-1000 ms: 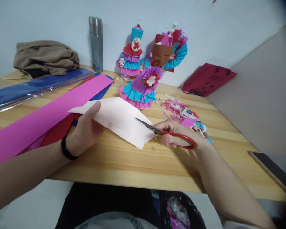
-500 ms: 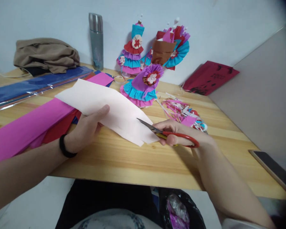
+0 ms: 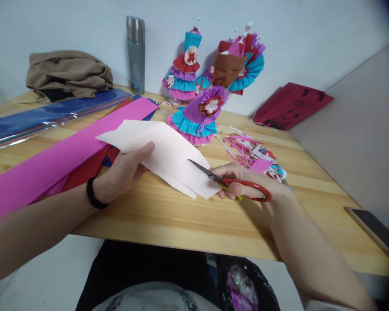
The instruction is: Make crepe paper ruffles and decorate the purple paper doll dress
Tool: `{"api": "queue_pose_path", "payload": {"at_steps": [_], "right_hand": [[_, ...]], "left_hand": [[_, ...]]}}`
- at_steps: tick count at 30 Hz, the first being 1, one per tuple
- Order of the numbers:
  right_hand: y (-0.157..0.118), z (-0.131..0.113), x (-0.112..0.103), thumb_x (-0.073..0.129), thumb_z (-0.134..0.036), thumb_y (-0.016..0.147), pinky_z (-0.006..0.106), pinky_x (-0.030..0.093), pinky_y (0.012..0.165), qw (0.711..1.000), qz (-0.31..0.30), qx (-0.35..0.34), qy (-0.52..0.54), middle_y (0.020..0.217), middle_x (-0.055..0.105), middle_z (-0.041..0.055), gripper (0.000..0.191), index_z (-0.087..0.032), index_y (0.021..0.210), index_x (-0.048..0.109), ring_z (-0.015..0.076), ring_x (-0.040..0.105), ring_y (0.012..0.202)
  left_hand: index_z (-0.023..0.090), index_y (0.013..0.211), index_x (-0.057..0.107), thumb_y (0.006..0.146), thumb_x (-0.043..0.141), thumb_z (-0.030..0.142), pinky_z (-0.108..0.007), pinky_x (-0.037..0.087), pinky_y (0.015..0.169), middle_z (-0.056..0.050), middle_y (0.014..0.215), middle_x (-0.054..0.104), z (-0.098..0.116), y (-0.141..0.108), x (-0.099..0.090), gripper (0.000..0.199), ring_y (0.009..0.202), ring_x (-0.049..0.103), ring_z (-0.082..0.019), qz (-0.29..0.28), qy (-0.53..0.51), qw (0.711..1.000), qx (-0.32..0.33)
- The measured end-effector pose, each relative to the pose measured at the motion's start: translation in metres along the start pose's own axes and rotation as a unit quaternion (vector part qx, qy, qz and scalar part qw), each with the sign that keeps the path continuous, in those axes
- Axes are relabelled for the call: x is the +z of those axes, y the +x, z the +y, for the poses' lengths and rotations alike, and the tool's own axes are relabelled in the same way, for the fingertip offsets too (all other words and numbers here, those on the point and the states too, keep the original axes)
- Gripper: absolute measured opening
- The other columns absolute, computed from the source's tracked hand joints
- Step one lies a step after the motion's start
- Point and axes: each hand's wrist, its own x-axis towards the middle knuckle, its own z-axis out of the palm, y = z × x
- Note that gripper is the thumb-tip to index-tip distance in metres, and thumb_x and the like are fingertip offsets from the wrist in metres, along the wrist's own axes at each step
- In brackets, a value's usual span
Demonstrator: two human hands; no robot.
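Pale pink paper (image 3: 168,149) hangs above the table, one lower strip of it parting from the rest at its right end. My left hand (image 3: 129,170) pinches its lower left edge, thumb on top and the other fingers underneath. My right hand (image 3: 238,179) is wrapped round red-handled scissors (image 3: 251,183), whose dark blades point left and lie over the right part of the paper. The paper's right edge touches the fingers of my right hand.
Long magenta paper (image 3: 61,157) and red sheets lie at the left. Behind are a blue packet (image 3: 52,111), brown cloth (image 3: 68,71), a flask (image 3: 136,56) and ruffled paper dresses (image 3: 199,114). Scraps (image 3: 256,153) and a phone (image 3: 376,231) are at the right.
The left end of the paper has swung right and down, uncovering more magenta paper. The strip along its lower edge now stands apart more clearly. The whole view has shifted slightly.
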Motion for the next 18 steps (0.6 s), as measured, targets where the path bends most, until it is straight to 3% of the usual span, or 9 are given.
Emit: {"api": "queue_pose_path", "payload": {"at_steps": [5, 12, 18], "right_hand": [[0.000, 0.001, 0.001, 0.069, -0.064, 0.081, 0.023, 0.030, 0.048, 1.000, -0.012, -0.015, 0.021, 0.068, 0.053, -0.0019, 0.049, -0.016, 0.083, 0.062, 0.0069, 0.041, 0.053], [0.002, 0.011, 0.001, 0.075, -0.051, 0.077, 0.022, 0.028, 0.044, 0.999, 0.014, -0.015, 0.040, 0.061, 0.049, -0.0042, 0.037, -0.016, 0.074, 0.062, 0.0069, 0.038, 0.051], [0.000, 0.009, 0.000, 0.074, -0.062, 0.077, 0.024, 0.022, 0.040, 0.999, 0.033, -0.003, 0.029, 0.056, 0.047, -0.0025, 0.045, -0.018, 0.075, 0.065, 0.0074, 0.033, 0.045]], "left_hand": [[0.021, 0.093, 0.072, 0.068, 0.084, 0.035, -0.033, 0.060, 0.079, -0.003, 0.094, 0.078, -0.002, 0.000, -0.001, 0.031, 0.097, 0.074, -0.026, -0.010, -0.011, 1.000, 0.009], [0.022, 0.092, 0.075, 0.069, 0.083, 0.033, -0.036, 0.060, 0.082, -0.004, 0.097, 0.079, -0.001, 0.000, -0.002, 0.027, 0.106, 0.072, -0.029, -0.013, -0.019, 1.000, 0.014], [0.021, 0.091, 0.075, 0.071, 0.079, 0.029, -0.038, 0.060, 0.085, -0.005, 0.095, 0.078, 0.000, 0.000, -0.001, 0.023, 0.110, 0.071, -0.031, 0.000, -0.007, 1.000, 0.018]]}}
